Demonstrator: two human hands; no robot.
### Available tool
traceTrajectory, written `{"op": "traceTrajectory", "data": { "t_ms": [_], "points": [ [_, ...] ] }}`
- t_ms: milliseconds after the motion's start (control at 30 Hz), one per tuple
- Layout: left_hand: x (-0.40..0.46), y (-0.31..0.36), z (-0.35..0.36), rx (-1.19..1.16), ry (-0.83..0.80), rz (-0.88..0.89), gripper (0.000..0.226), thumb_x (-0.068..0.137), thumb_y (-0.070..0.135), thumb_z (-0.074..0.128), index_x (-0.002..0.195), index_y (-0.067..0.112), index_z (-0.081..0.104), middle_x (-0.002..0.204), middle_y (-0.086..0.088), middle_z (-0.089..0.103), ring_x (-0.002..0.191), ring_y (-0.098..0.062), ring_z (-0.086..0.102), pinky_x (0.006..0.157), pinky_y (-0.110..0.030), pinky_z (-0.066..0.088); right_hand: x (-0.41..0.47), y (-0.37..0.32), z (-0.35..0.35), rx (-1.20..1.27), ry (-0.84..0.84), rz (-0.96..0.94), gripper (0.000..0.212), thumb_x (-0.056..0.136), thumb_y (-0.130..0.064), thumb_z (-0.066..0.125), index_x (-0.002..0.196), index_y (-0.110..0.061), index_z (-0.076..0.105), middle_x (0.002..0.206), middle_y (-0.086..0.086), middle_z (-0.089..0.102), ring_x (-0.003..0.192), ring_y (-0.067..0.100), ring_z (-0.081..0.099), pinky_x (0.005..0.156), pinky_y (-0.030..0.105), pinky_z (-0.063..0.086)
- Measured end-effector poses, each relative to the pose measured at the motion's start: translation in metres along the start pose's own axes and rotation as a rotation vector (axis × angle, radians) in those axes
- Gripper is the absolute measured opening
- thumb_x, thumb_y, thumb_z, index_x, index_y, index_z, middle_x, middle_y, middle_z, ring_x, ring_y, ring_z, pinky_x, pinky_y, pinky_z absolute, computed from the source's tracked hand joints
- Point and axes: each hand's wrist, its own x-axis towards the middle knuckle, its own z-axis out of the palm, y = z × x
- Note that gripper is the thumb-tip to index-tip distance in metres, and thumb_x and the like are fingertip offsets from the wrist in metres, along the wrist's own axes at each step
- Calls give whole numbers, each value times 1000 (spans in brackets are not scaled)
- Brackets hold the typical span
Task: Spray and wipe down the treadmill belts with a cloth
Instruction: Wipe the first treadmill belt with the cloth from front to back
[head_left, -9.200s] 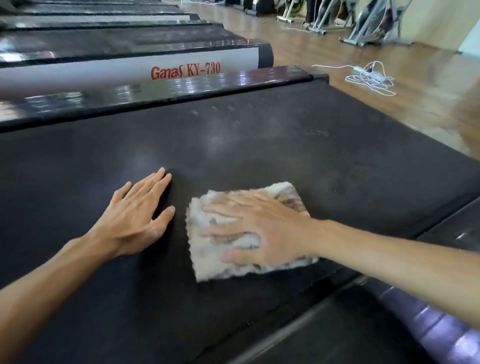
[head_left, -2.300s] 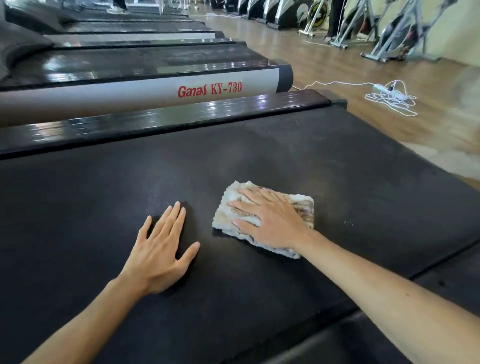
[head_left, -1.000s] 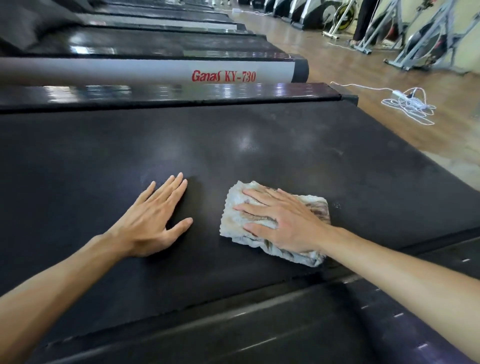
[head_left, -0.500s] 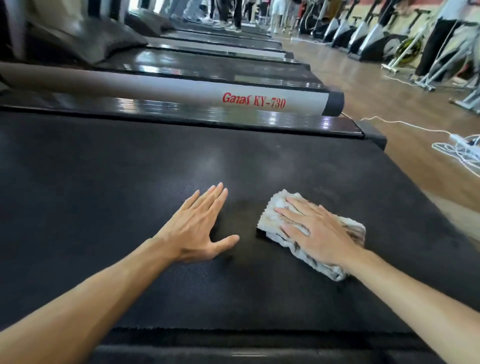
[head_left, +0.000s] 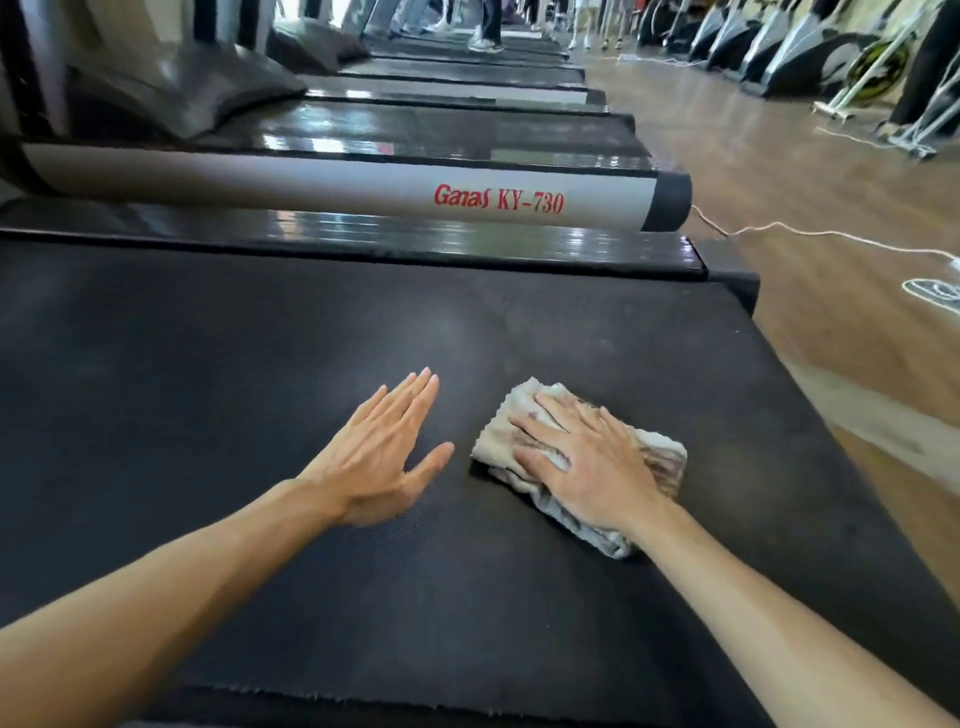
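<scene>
A wide black treadmill belt fills most of the head view. My right hand presses flat, fingers spread, on a folded, soiled whitish cloth lying on the belt right of centre. My left hand lies flat on the bare belt just left of the cloth, fingers straight and together, thumb out, holding nothing. No spray bottle shows.
A glossy black side rail borders the belt's far edge. Beyond it lies a grey treadmill rail marked "Ganas KY-730", then more treadmills. Wooden floor with a white cable lies to the right. People's legs and exercise bikes stand far back.
The view has tilted up, showing more of the room behind. Both hands stay flat on the belt, side by side; the right hand with the cloth has shifted only slightly.
</scene>
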Motion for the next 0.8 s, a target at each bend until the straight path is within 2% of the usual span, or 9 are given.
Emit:
{"op": "traceTrajectory", "data": {
  "t_ms": [167, 267, 333, 433, 500, 600, 667, 800],
  "points": [
    [0, -17, 11, 33, -50, 35, 89, 86, 68, -2, 161, 21, -10, 167, 12, -15, 148, 5, -22, 123, -23, -14, -3, 2, -6, -16, 20, -11, 53, 102, -67, 26, 150, -51, 41, 167, -21, 20, 156, 6, 9, 124, 38, 12],
    [-13, -30, 26, 49, -103, 10, 87, 86, 65, -4, 161, 23, -10, 166, 13, -18, 148, 5, -24, 125, -30, -13, -2, -4, -3, -35, 14, 7, 62, 96, -74, 18, 149, -52, 40, 167, -22, 20, 156, 7, 9, 125, 42, 14],
    [-16, -36, 35, 63, -80, 15, 82, 89, 62, -3, 162, 25, -8, 167, 14, -17, 149, 4, -23, 126, -33, -9, -3, -4, 1, -32, 13, 43, 60, 97, -73, 20, 150, -53, 40, 168, -20, 19, 157, 10, 10, 126, 44, 12],
    [-16, -39, 41, 50, -34, 23, 77, 92, 59, -1, 162, 28, -7, 167, 15, -16, 149, 5, -21, 126, -34, -7, -2, -8, 4, -68, 1, 82, 57, 99, -71, 20, 151, -54, 36, 169, -18, 18, 157, 15, 12, 126, 46, 12],
    [-14, -39, 40, 35, -26, 32, 76, 92, 57, -1, 162, 27, -5, 167, 16, -15, 149, 6, -19, 126, -32, -8, -8, -24, 2, -97, 1, 32, 59, 97, -72, 16, 151, -55, 37, 169, -17, 19, 157, 15, 13, 126, 45, 13],
    [-16, -39, 39, 0, -6, 28, 78, 90, 54, -1, 163, 26, -1, 168, 16, -12, 150, 5, -16, 125, -29, -9, -40, -57, 4, -57, -88, -135, 53, 100, -70, 25, 151, -58, 34, 168, -24, 10, 156, 6, -2, 126, 33, -6],
    [-16, -38, 40, -11, -6, 26, 79, 90, 53, -2, 163, 25, 1, 168, 15, -10, 151, 4, -14, 125, -29, -8, -55, -58, 4, -28, -138, -180, 51, 100, -71, 29, 150, -62, 33, 166, -29, 5, 155, 1, -7, 123, 28, -12],
    [-14, -40, 42, -26, 2, 25, 81, 88, 53, -1, 163, 23, 6, 169, 13, -6, 152, 3, -11, 126, -30, -6, -20, -49, -3, -34, -128, -81, 49, 103, -67, 33, 150, -58, 37, 169, -23, 11, 157, 4, 0, 128, 39, 2]
  ]
}}
